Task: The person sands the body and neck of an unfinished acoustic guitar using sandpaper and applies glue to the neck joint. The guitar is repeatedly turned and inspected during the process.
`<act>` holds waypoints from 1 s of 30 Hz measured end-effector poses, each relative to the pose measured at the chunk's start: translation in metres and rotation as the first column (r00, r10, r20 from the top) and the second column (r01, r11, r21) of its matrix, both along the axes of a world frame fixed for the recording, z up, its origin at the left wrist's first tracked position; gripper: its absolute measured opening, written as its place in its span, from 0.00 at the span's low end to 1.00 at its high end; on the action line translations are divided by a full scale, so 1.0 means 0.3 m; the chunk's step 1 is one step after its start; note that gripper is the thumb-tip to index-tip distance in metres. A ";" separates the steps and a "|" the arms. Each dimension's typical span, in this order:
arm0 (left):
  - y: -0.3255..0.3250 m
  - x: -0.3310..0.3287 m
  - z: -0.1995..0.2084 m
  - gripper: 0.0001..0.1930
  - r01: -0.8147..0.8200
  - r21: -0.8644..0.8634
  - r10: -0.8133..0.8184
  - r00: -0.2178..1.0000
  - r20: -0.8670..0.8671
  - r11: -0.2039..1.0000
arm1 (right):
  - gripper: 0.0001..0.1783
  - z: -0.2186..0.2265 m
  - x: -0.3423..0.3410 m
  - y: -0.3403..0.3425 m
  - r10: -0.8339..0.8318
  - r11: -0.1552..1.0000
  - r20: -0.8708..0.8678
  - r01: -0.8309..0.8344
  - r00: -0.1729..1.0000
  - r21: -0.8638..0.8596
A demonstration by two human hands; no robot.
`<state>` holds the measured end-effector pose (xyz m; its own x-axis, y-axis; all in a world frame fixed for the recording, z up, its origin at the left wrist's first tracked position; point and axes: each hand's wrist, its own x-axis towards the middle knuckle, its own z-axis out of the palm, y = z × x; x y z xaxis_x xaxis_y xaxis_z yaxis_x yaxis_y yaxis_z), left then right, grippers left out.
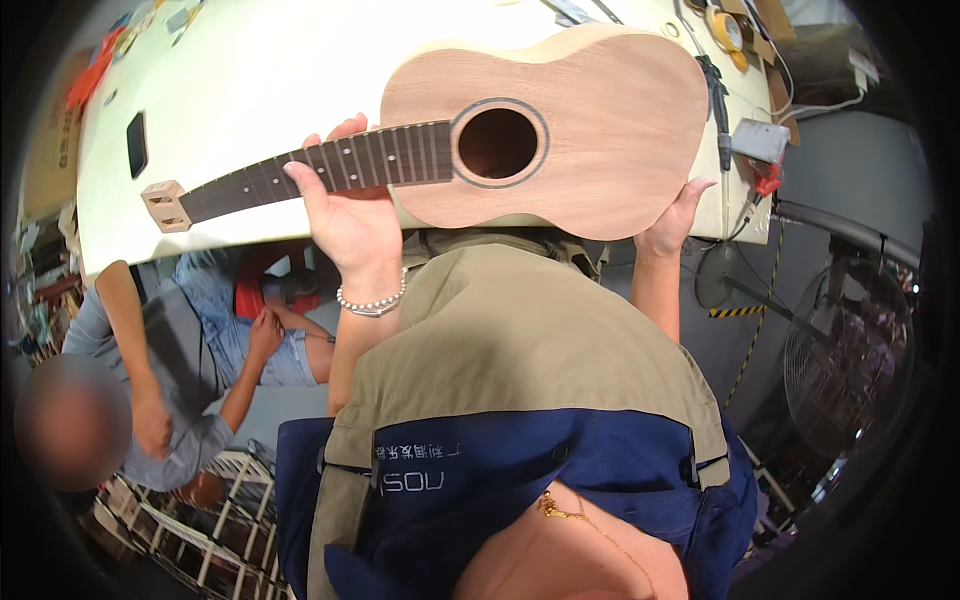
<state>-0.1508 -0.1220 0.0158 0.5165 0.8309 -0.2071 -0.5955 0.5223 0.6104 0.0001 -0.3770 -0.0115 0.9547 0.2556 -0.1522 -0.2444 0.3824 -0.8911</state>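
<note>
A pale, unfinished wooden ukulele [610, 120] without strings lies face up across my front, over the near edge of the table. Its dark fretboard [270, 178] points left and ends in a bare slotted headstock [167, 206]. My left hand [355, 222] is closed around the neck near the body, thumb on the fretboard's near side and fingertips showing past the far side. At the lower right of the body, my right hand [667, 228] grips the rim, thumb up along the side and the other fingers hidden beneath.
A white table [250, 90] bears a black phone [137, 145] at left. Tape rolls [727, 32], cables and a white box [760, 140] crowd its right side. Another person [190, 430] sits at lower left. A fan [850, 360] stands at right.
</note>
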 end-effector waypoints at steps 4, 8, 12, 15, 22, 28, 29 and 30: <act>0.066 0.033 -0.019 0.19 -0.014 -0.044 0.016 0.999 0.044 0.999 | 0.44 0.047 -0.023 0.034 -0.035 0.999 0.034 0.036 0.999 -0.034; 0.137 0.050 -0.066 0.16 0.027 -0.073 -0.017 0.991 0.132 0.997 | 0.46 0.108 -0.027 0.084 -0.023 0.998 0.082 0.027 0.996 -0.050; 0.157 0.097 -0.062 0.18 -0.001 -0.109 0.005 0.999 0.034 0.994 | 0.47 0.164 -0.014 0.101 0.066 0.996 0.134 -0.057 0.989 -0.071; 0.175 0.129 -0.062 0.17 0.004 -0.158 -0.004 1.000 -0.001 0.987 | 0.48 0.190 -0.005 0.109 0.091 0.993 0.141 -0.078 0.986 -0.091; 0.222 0.137 -0.073 0.25 0.139 -0.217 -0.165 0.981 -0.105 0.966 | 0.48 0.220 0.012 0.119 0.208 0.953 0.121 -0.173 0.971 -0.250; 0.234 0.157 -0.094 0.21 0.166 -0.169 -0.199 0.958 -0.205 0.972 | 0.40 0.260 0.002 0.122 0.098 0.915 -0.028 -0.102 0.995 -0.391; 0.226 0.161 -0.084 0.20 0.198 -0.145 -0.226 0.951 -0.213 0.969 | 0.36 0.222 0.019 0.093 0.064 0.936 -0.067 -0.083 0.996 -0.342; 0.222 0.160 -0.076 0.20 0.206 -0.122 -0.227 0.954 -0.194 0.971 | 0.34 0.236 0.026 0.087 0.066 0.939 -0.088 -0.092 0.994 -0.330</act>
